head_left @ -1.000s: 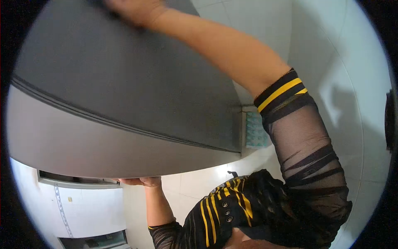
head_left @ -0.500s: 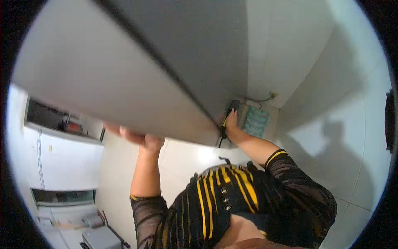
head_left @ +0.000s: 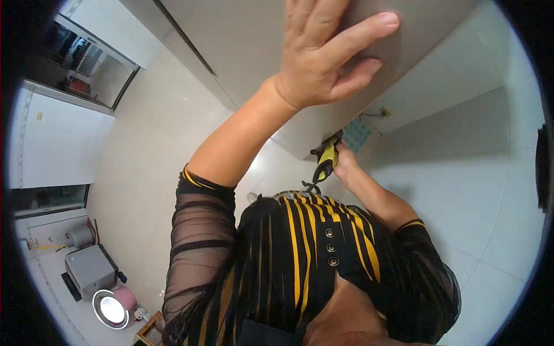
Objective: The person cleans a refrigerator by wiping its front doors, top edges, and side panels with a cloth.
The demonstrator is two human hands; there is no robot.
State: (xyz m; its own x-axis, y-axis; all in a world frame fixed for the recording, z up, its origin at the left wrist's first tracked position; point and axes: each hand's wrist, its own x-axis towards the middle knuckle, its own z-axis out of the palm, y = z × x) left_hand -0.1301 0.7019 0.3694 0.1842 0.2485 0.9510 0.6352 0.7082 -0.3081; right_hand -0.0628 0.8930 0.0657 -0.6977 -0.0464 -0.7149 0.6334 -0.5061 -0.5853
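Left grip (head_left: pixel 314 55) is spreading wide, and I am seeing it lying against the smooth face of a grey panel (head_left: pixel 248 37), the thumb angling off to the right and some fingertips running out of view at the top edge. Right grip (head_left: pixel 346 160) is working lower down, near the bottom corner of the panel, and is closing around a yellow-and-black object (head_left: pixel 327 162); its fingers are mostly hiding from me behind that object, so I am not making out exactly how they are wrapping it. The object is hanging at a tilt just in front of the striped shirt (head_left: pixel 300 242), with a dark strap trailing near its lower end.

Just beyond the right grip, a teal bumpy item (head_left: pixel 358 135) is resting by the wall, and a wall socket (head_left: pixel 385 112) is showing above it. Over on the left, across the pale floor (head_left: pixel 167 132), I am viewing a white cupboard front (head_left: pixel 69 144), a grey box (head_left: pixel 92 270) and, near that box, a pink pot (head_left: pixel 124 298) that is showing a silvery rim.
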